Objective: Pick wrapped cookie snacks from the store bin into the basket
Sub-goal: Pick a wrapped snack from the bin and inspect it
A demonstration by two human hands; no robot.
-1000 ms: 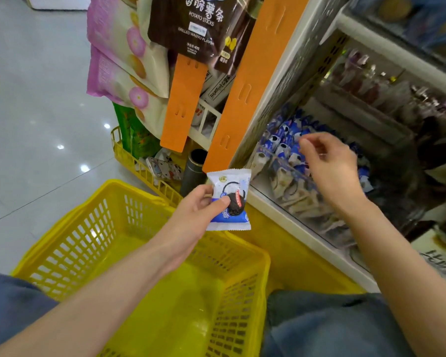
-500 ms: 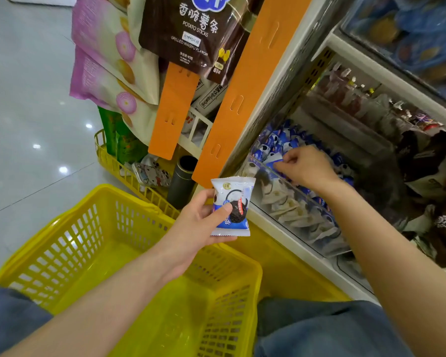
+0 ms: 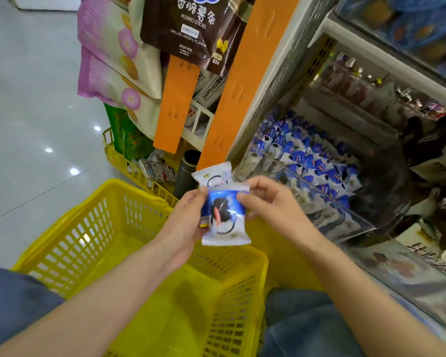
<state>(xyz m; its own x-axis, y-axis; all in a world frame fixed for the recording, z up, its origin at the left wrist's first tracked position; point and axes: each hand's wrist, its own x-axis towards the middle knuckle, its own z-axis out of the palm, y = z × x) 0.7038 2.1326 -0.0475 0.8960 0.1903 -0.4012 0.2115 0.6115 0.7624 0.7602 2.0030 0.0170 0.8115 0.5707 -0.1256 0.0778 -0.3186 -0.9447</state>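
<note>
Above the far rim of the yellow basket [image 3: 93, 228], two wrapped cookie snacks are held together between both hands. They are just in front of the store bin [image 3: 355, 220], where many more blue-and-white packets [image 3: 307, 161] are heaped behind a clear front wall. The step in hand is judged to be the gathering of picked snacks before they are dropped: a front packet [image 3: 225, 220] is laid over a rear packet [image 3: 211, 173], of which only the top part shows above it. The left hand [image 3: 186, 222] is curled against the left side of the pair, so that both appear to be gripped by it. Which finger lies on which wrapper cannot be told, since most of the rear packet is hidden. The right hand [image 3: 273, 202] is partly closed, with the upper right corner of the front packet pinched between thumb and bent fingers; the exact contact is left unclear by blur. No snack can be made out on the part of the basket floor that shows, so the task is judged to be near its start. For the next move, the packets would need to be lowered past the rim and let go inside the basket, with care that the slippery wrappers are not allowed to slide over the edge.
</note>
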